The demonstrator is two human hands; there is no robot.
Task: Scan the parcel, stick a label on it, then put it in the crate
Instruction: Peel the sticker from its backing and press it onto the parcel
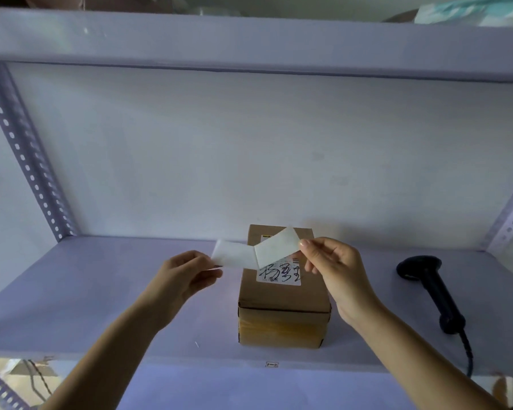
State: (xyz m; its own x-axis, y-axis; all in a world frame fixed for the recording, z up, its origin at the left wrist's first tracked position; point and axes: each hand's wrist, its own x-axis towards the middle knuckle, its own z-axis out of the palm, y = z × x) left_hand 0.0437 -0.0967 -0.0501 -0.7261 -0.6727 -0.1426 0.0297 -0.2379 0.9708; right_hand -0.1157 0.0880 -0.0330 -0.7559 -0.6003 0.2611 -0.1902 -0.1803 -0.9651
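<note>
My left hand (184,276) pinches the left end of a white backing strip (233,255), and my right hand (332,267) pinches the right edge of the white label (276,247), the two sheets meeting in a shallow V. They hang just above the brown parcel (283,303), which sits on the shelf (101,291). The black scanner (430,288) lies to the right, well apart.

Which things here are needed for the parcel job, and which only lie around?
Needed: cardboard parcel; label and its backing, held between left hand and right hand; scanner.
Lying around: packages on the top shelf.
</note>
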